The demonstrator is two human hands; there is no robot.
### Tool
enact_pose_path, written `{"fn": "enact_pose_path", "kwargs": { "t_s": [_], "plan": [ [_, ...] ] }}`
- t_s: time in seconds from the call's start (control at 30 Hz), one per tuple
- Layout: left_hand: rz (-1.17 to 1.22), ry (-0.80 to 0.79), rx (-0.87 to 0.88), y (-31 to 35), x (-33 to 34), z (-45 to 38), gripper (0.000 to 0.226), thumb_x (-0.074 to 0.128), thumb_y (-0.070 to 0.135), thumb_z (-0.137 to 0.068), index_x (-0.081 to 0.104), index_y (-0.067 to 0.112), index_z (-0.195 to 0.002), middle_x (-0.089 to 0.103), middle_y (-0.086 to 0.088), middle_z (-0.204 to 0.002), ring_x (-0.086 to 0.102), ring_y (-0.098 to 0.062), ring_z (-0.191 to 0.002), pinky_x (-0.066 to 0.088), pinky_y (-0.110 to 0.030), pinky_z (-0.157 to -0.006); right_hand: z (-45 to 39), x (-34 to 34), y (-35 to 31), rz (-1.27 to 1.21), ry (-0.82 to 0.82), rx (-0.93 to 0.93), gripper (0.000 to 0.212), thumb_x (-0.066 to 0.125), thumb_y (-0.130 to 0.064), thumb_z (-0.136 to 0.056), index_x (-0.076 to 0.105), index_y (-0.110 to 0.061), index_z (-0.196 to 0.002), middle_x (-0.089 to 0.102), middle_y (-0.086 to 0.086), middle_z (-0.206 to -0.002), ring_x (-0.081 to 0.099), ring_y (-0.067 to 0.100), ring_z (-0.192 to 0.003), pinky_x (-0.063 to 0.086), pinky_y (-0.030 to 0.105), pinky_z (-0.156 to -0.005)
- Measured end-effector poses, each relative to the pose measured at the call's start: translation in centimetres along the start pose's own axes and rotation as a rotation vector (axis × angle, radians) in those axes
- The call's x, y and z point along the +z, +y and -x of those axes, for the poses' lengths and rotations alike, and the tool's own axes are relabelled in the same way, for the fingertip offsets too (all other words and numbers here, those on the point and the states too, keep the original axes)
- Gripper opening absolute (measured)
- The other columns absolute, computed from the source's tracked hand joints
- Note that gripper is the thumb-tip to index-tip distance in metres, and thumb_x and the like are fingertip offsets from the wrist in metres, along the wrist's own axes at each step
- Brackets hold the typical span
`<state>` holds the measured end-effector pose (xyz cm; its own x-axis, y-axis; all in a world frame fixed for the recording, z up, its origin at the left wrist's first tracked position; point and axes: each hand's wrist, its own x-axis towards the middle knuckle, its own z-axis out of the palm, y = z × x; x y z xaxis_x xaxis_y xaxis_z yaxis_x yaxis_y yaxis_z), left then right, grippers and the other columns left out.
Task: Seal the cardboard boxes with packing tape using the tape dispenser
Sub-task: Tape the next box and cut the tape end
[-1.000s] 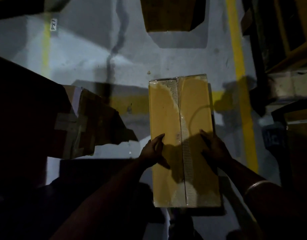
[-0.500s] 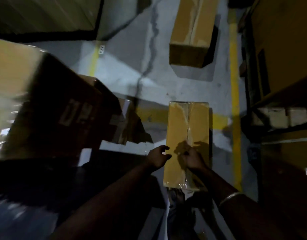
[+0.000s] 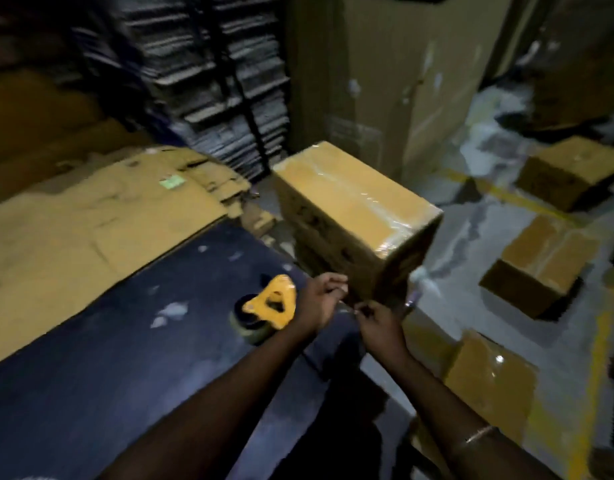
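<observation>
A long cardboard box [image 3: 350, 216] with clear tape along its top seam stands at the edge of a dark blue surface [image 3: 125, 358]. My left hand [image 3: 322, 301] and my right hand [image 3: 380, 327] are close together at the box's near lower end, fingers curled. They seem to pinch a thin glinting strip of clear tape [image 3: 349, 306] between them, though the blur hides detail. A yellow tape dispenser [image 3: 269, 306] lies on the blue surface just left of my left wrist, held by neither hand.
Flattened cardboard sheets [image 3: 101, 216] cover the left. Dark stacked sheets [image 3: 222, 81] and a tall carton [image 3: 385, 81] stand behind. Several taped boxes [image 3: 541, 261] sit on the grey floor at right, near a yellow line [image 3: 589, 403].
The view swung up from straight above the box to a wider look at the room. Both hands left the box's top and came together at its near end. The dispenser is now in view.
</observation>
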<state>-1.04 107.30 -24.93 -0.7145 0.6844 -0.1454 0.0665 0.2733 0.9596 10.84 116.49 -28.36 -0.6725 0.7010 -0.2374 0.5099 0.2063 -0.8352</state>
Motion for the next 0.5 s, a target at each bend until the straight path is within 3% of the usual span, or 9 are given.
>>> {"fn": "enact_pose_path", "kwargs": {
  "t_s": [0.1, 0.17, 0.23, 0.3, 0.4, 0.5],
  "plan": [
    [0.047, 0.184, -0.035, -2.9, -10.9, 6.9, 0.019, 0.07, 0.027, -0.072, 0.068, 0.024, -0.09, 0.068, 0.002, -0.078, 0.061, -0.01, -0.068, 0.044, -0.018, -0.058, 4.4, 8.0, -6.3, 0.099, -0.119, -0.144, 0.008, 0.064, -0.012, -0.092, 0.072, -0.013, -0.089, 0.07, 0.009, -0.084, 0.059, 0.017, -0.08, 0.041, 0.032, -0.069],
    [0.042, 0.293, -0.057, -5.4, -18.0, 11.8, 0.015, 0.071, 0.02, -0.078, 0.065, 0.023, -0.092, 0.068, 0.002, -0.085, 0.064, -0.015, -0.08, 0.049, -0.021, -0.066, 7.7, 14.2, -10.1, 0.121, -0.211, -0.195, 0.01, 0.064, -0.012, -0.091, 0.071, -0.017, -0.086, 0.069, 0.009, -0.081, 0.061, 0.022, -0.08, 0.04, 0.032, -0.068],
    [0.03, 0.397, -0.111, -7.5, -24.2, 17.1, 0.012, 0.067, 0.009, -0.09, 0.065, 0.019, -0.096, 0.069, 0.003, -0.089, 0.068, -0.018, -0.088, 0.056, -0.031, -0.08, 10.8, 19.8, -13.3, 0.13, -0.297, -0.244, 0.009, 0.066, -0.014, -0.091, 0.074, -0.011, -0.089, 0.071, 0.009, -0.084, 0.063, 0.02, -0.084, 0.041, 0.03, -0.07],
    [0.09, 0.532, -0.2, -9.6, -29.9, 23.0, 0.012, 0.062, 0.007, -0.092, 0.067, 0.017, -0.096, 0.072, -0.001, -0.08, 0.073, -0.019, -0.08, 0.058, -0.04, -0.084, 14.1, 25.5, -15.8, 0.169, -0.418, -0.285, 0.014, 0.066, -0.015, -0.092, 0.074, -0.006, -0.086, 0.073, 0.01, -0.085, 0.066, 0.022, -0.086, 0.043, 0.03, -0.069],
    [0.127, 0.746, -0.299, -13.4, -35.8, 31.1, 0.018, 0.055, 0.012, -0.092, 0.07, 0.022, -0.09, 0.069, -0.005, -0.06, 0.071, -0.023, -0.067, 0.059, -0.043, -0.08, 18.9, 32.6, -18.3, 0.239, -0.63, -0.379, 0.019, 0.067, -0.018, -0.09, 0.071, -0.006, -0.077, 0.069, 0.016, -0.075, 0.063, 0.019, -0.072, 0.045, 0.033, -0.065],
    [0.186, 0.961, -0.389, -16.5, -38.3, 39.3, 0.022, 0.054, 0.011, -0.092, 0.07, 0.025, -0.085, 0.065, -0.003, -0.052, 0.07, -0.026, -0.064, 0.059, -0.041, -0.079, 24.1, 38.7, -19.3, 0.317, -0.804, -0.481, 0.017, 0.067, -0.017, -0.091, 0.068, -0.017, -0.074, 0.062, 0.0, -0.066, 0.056, 0.008, -0.061, 0.045, 0.027, -0.063]
  ]
}}
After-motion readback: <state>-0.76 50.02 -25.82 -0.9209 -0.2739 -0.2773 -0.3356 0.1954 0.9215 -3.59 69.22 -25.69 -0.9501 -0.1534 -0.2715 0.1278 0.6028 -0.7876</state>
